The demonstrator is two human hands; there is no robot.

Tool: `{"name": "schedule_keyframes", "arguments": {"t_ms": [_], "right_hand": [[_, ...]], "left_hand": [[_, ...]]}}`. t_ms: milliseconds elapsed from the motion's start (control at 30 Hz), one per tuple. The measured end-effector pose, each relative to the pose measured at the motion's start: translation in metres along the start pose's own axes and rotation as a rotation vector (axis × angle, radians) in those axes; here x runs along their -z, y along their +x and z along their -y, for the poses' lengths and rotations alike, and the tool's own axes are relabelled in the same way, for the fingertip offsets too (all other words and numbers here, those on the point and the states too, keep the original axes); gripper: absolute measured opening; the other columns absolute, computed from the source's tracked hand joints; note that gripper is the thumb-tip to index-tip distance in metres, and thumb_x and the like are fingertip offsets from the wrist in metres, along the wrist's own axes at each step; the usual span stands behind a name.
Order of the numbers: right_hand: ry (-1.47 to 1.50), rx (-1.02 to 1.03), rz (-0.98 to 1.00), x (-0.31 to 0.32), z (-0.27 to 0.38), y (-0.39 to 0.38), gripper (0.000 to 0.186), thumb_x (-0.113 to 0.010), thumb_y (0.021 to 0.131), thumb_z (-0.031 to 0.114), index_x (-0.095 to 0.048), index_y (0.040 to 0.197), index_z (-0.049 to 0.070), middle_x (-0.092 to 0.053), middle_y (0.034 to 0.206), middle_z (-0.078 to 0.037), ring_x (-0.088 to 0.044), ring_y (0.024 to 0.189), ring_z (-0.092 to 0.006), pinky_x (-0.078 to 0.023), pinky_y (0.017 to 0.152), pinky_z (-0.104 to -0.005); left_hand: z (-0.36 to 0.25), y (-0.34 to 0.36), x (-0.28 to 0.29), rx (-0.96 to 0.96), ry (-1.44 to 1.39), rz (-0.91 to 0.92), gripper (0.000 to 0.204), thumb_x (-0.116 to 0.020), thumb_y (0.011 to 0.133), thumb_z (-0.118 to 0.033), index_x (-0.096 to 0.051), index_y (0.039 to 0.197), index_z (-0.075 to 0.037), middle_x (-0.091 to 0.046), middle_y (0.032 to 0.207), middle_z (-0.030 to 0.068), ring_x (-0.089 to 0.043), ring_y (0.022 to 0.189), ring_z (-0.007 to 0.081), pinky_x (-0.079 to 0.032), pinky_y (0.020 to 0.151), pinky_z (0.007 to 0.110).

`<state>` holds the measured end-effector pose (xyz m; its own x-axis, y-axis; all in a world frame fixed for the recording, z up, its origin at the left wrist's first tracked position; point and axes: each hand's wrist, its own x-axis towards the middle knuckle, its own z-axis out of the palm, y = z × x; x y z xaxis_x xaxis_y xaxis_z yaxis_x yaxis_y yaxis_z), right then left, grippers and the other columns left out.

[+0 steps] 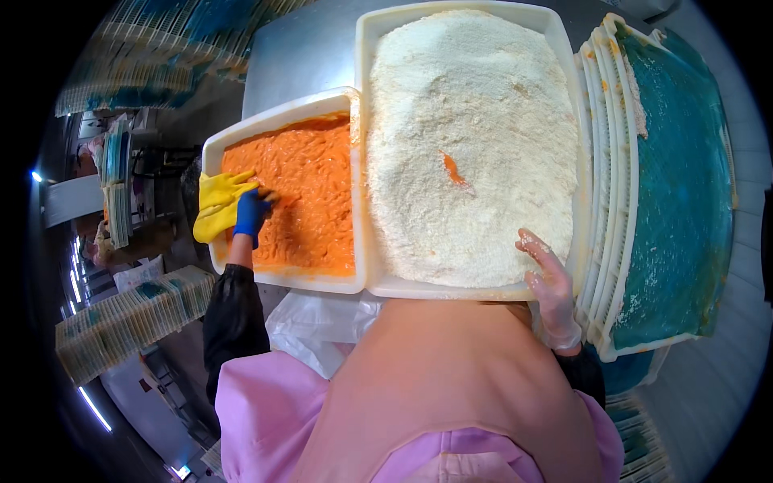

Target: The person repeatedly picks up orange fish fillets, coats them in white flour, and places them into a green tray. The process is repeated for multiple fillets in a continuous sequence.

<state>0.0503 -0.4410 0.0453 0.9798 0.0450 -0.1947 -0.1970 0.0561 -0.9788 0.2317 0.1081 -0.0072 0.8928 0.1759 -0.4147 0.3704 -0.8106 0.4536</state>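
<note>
Head view gives me a large crumb tub [435,292], a smaller tub [318,282] at its left edge. Left hand [253,214] reaches the orange mix [310,173] (grip: I can't tell); right hand [551,283], wide, empty, hovers by the crumb tub's near-right corner. Mid-crumb lies one orange piece [452,170]: coating seems begun, calling for crumb over it.

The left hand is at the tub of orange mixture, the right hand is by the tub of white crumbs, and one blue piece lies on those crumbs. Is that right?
Not quite: the head view shows that the piece lying on the white crumbs is orange, not blue. The left hand is indeed at the orange mixture and the right hand by the crumbs tub.
</note>
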Motion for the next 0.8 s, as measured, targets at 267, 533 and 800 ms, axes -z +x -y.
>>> {"name": "schedule_keyframes", "arguments": {"t_ms": [267, 533, 800], "right_hand": [[-0.013, -0.016, 0.078, -0.010, 0.002, 0.013, 0.042, -0.047, 0.075, -0.003, -0.052, 0.117, -0.005, -0.047, 0.131, -0.018, -0.043, 0.123, -0.0261, -0.031, 0.103, -0.0357], [-0.083, -0.059, 0.048, -0.006, 0.001, 0.004, 0.041, -0.048, 0.076, 0.001, -0.053, 0.116, -0.004, -0.048, 0.130, -0.017, -0.042, 0.124, -0.0253, -0.031, 0.104, -0.0345], [-0.079, -0.110, 0.140, -0.024, -0.001, 0.019, 0.050, -0.047, 0.073, 0.006, -0.050, 0.121, -0.007, -0.047, 0.131, -0.017, -0.044, 0.121, -0.0241, -0.030, 0.104, -0.0342]], "left_hand": [[-0.245, -0.029, -0.073, -0.691, -0.537, 0.360, 0.022, -0.055, 0.089, -0.013, -0.063, 0.107, -0.003, -0.065, 0.093, 0.0068, -0.060, 0.082, 0.0153, -0.046, 0.068, 0.026], [-0.271, 0.051, -0.114, -0.982, 0.121, -0.294, 0.024, -0.057, 0.076, -0.001, -0.066, 0.098, -0.005, -0.063, 0.086, 0.0182, -0.061, 0.077, 0.0329, -0.049, 0.069, 0.035], [-0.120, -0.029, -0.075, -0.661, 0.263, -0.195, 0.007, -0.063, 0.072, -0.002, -0.064, 0.078, -0.003, -0.060, 0.073, 0.0191, -0.059, 0.069, 0.0342, -0.046, 0.059, 0.037]]}}
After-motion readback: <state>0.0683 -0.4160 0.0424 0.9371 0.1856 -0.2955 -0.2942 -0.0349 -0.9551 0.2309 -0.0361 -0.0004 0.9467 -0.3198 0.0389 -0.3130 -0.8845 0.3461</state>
